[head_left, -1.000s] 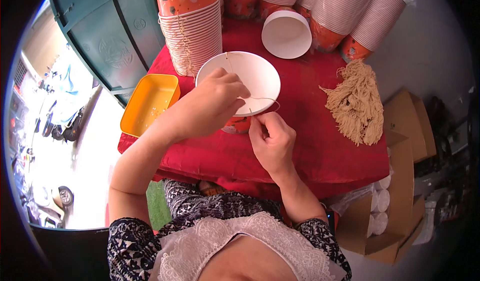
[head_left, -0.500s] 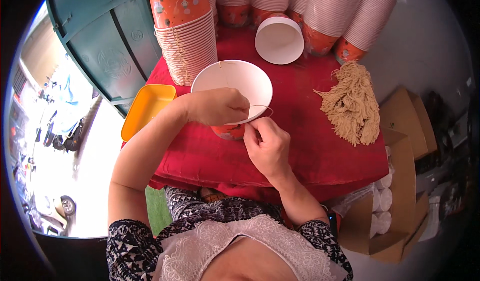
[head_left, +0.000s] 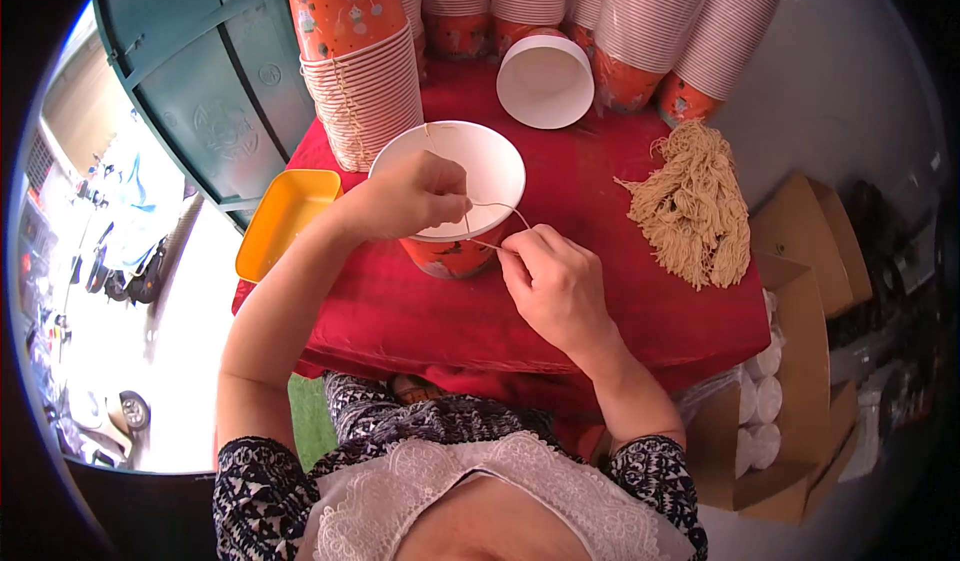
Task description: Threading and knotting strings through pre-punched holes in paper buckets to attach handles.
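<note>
An orange paper cup point(head_left: 455, 216) with a white inside stands upright on the red cloth point(head_left: 420, 311). My left hand point(head_left: 415, 193) rests over its near rim, pinching a thin beige string point(head_left: 495, 207). The string arcs over the rim to my right hand point(head_left: 550, 276), which pinches its other end just beside the cup's right side.
A bundle of beige strings point(head_left: 695, 211) lies to the right. A second cup point(head_left: 545, 79) lies on its side behind. Tall stacks of cups point(head_left: 365, 71) line the back. A yellow tray point(head_left: 285, 221) sits at the left edge. Cardboard boxes point(head_left: 790, 361) stand to the right.
The cup and both hands sit a little lower and nearer to me in the picture. My right hand has drawn the string end out to the cup's right side.
</note>
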Available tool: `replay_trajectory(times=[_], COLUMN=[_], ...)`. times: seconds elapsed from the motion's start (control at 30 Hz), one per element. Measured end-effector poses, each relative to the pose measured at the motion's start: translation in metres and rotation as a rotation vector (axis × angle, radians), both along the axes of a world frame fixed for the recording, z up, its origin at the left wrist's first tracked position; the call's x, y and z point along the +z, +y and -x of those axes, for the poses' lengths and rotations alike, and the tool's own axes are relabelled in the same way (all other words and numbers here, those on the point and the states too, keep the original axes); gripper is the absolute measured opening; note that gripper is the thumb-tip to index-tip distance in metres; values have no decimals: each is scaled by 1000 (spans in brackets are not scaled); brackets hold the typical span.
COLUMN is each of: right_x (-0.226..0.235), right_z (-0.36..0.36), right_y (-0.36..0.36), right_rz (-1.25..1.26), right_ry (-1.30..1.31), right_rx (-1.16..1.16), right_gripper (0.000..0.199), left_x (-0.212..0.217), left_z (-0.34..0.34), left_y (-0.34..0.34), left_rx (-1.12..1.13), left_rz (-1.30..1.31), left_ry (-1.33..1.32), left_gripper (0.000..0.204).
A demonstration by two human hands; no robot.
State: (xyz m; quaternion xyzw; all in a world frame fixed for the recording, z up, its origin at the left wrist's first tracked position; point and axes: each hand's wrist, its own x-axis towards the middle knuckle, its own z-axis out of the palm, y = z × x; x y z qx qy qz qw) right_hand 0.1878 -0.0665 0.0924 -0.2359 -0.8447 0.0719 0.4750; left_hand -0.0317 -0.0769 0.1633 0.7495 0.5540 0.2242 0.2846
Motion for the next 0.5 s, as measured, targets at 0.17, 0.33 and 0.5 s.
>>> replay_trajectory(times=[0.17,0.33,0.5], right_x=[1,-1,0], right_z=[-2,0,2], right_y=[8,13,16], right_rz=[-43,-84,-16], right_ry=[-66,-102,-73], right_rx=[81,169,220], right_gripper=[9,10,8], left_x=[-1,-4,1], left_z=[-12,-16,-24], left_y=[-11,-17,-23], left_rx=[119,126,133], left_rz=[58,89,192], left_ry=[-391,-538,-682], left_gripper=[12,11,13])
